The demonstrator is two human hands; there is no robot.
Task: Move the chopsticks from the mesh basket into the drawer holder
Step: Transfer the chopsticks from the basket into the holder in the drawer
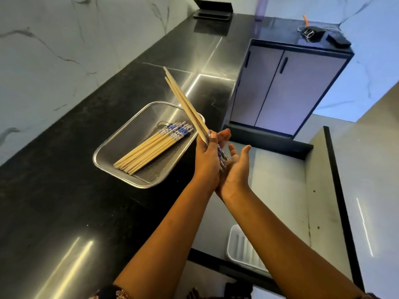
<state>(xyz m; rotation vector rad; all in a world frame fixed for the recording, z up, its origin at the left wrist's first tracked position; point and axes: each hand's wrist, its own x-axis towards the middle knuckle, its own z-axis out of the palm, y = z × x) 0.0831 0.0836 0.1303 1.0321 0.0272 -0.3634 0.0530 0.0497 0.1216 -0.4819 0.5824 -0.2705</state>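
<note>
left hand (206, 162) grips chopsticks (185, 104) (tips toward 11 o'clock), right hand (236, 171) spread beneath; loosely bunched, one could slip and miss the drawer holder (236, 244) at 5 o'clock.

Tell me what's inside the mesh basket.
A bundle of chopsticks with blue-patterned ends lies in the mesh basket. Held chopsticks in the left hand cross its far right corner, hiding a sliver.

Left hand (207, 162) and right hand (235, 171) bare, forearms bare too, just a dark fabric sleeve with pale swirly print (112, 295) peeking in by each elbow.
</note>
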